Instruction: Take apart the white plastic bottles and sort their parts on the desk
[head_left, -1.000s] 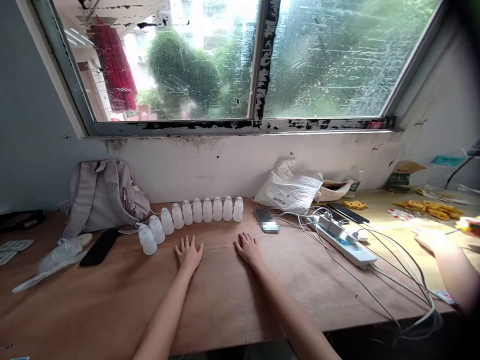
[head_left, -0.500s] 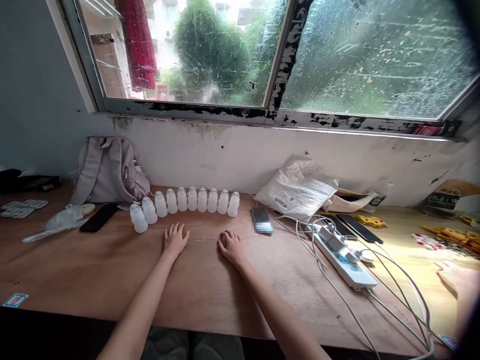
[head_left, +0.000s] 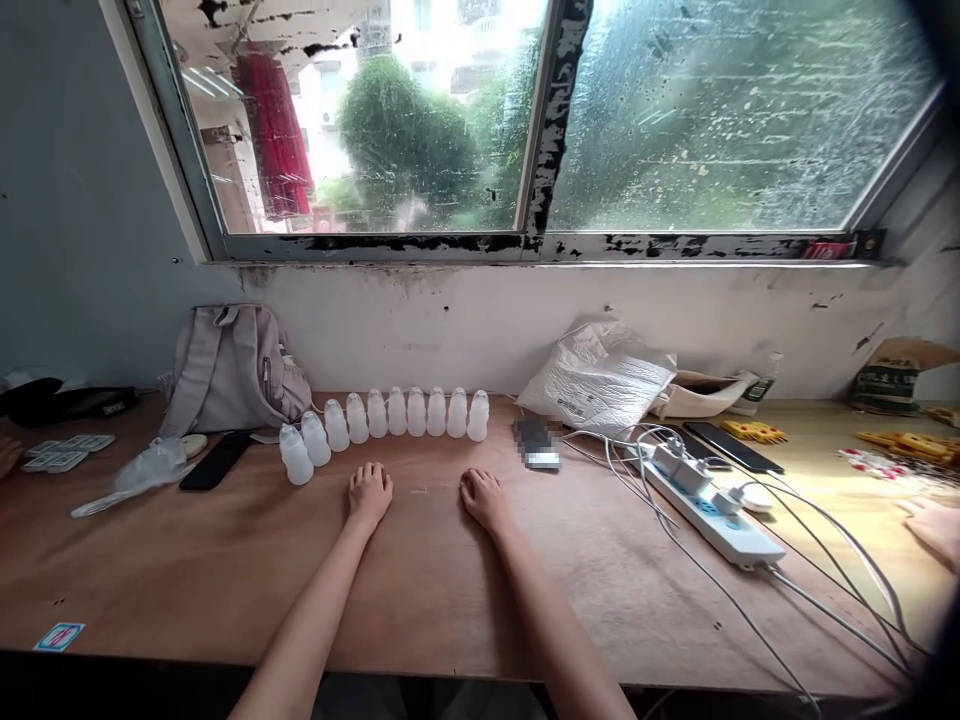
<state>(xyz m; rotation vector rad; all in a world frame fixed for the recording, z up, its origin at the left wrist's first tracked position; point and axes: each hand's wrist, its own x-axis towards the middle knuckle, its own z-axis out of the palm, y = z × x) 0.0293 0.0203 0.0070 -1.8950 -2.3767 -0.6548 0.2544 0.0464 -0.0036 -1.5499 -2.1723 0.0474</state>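
My left hand (head_left: 370, 492) rests on the wooden table (head_left: 420, 580) with its fingers curled under, and nothing shows in it. My right hand (head_left: 484, 497) lies a little to the right, also curled into a loose fist and empty. Just beyond both hands stands a curved row of several small translucent white bottles (head_left: 395, 412), upright, running from the left end (head_left: 295, 455) to the right end (head_left: 478, 415). Neither hand touches a bottle.
A grey backpack (head_left: 232, 365) leans on the wall at the left, with a black phone (head_left: 217, 458) and a clear plastic bag (head_left: 135, 475) before it. A white bag (head_left: 596, 375), a power strip (head_left: 712, 505) with cables and another person's hand (head_left: 934, 525) lie to the right.
Both hands have curled from flat, spread fingers into loose fists, staying in place on the table. The camera view has shifted slightly. The other person's hand at the right has drawn back.
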